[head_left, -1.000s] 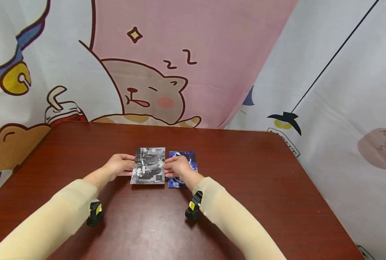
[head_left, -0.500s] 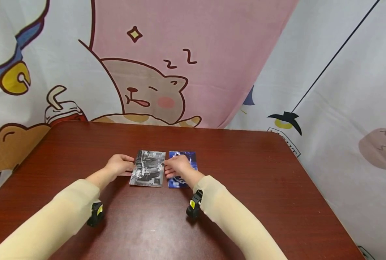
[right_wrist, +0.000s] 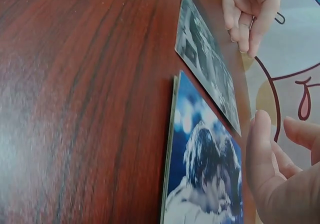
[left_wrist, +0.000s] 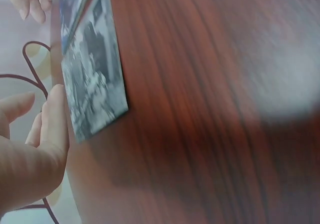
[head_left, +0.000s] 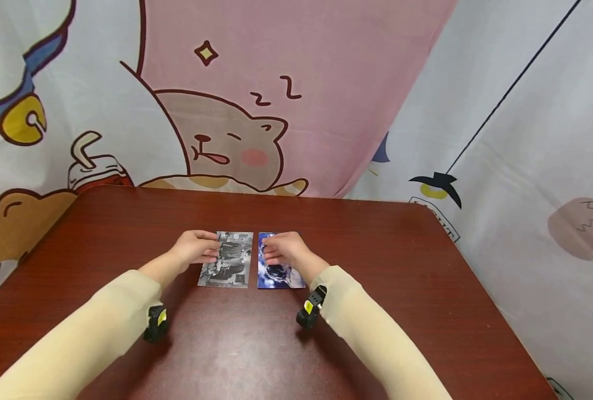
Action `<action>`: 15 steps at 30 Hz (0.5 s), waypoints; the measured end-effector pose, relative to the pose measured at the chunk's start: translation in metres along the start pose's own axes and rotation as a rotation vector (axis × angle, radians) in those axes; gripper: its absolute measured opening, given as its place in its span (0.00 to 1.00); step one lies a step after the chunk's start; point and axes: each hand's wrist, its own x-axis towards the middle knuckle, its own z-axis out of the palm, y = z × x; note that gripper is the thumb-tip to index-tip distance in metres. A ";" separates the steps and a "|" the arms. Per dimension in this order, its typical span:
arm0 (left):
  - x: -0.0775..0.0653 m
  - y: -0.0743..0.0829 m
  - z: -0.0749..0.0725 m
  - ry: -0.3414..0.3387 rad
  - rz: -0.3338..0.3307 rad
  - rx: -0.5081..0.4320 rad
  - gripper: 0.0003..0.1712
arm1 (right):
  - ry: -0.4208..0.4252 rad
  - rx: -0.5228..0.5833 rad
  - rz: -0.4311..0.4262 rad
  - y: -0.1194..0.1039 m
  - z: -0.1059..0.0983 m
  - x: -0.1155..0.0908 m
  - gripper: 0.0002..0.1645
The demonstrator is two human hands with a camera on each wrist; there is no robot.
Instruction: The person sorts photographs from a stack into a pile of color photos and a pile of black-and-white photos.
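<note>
A black-and-white photo card (head_left: pixel 235 265) lies flat on the table, a narrow gap left of a blue picture card (head_left: pixel 276 279). In the right wrist view, the blue picture (right_wrist: pixel 205 179) shows layered side edges, like a small stack. My left hand (head_left: pixel 195 248) hovers over the left edge of the black-and-white card, fingers loosely bent and holding nothing. Over the upper part of the blue card is my right hand (head_left: pixel 290 249), hiding some of it. Its relaxed fingers (right_wrist: pixel 260 149) appear apart from the cards and grip nothing.
The dark red-brown wooden table (head_left: pixel 376 266) extends around both cards. A cartoon-printed curtain (head_left: pixel 356 83) hangs behind its far edge and along the right side. Black wrist cameras (head_left: pixel 156 324) are strapped under both sleeves.
The black-and-white card was held between both hands, came down slightly nearer, and was let go. My right hand then moved right over the blue card; my left hand shifted slightly right.
</note>
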 end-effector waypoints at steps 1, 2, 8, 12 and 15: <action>0.001 0.001 0.002 -0.010 -0.001 -0.004 0.27 | 0.006 0.000 -0.003 0.000 -0.002 0.000 0.18; 0.002 0.003 0.004 -0.018 -0.003 -0.011 0.27 | 0.012 -0.002 -0.005 -0.001 -0.004 -0.001 0.18; 0.010 0.008 0.019 -0.057 0.006 -0.051 0.27 | 0.020 0.014 -0.010 0.000 -0.019 -0.003 0.19; 0.013 0.011 0.030 -0.066 0.013 -0.072 0.26 | 0.031 0.023 -0.007 0.002 -0.030 -0.004 0.20; 0.015 0.013 0.038 -0.074 0.009 -0.079 0.25 | 0.047 0.012 0.002 0.003 -0.040 -0.004 0.20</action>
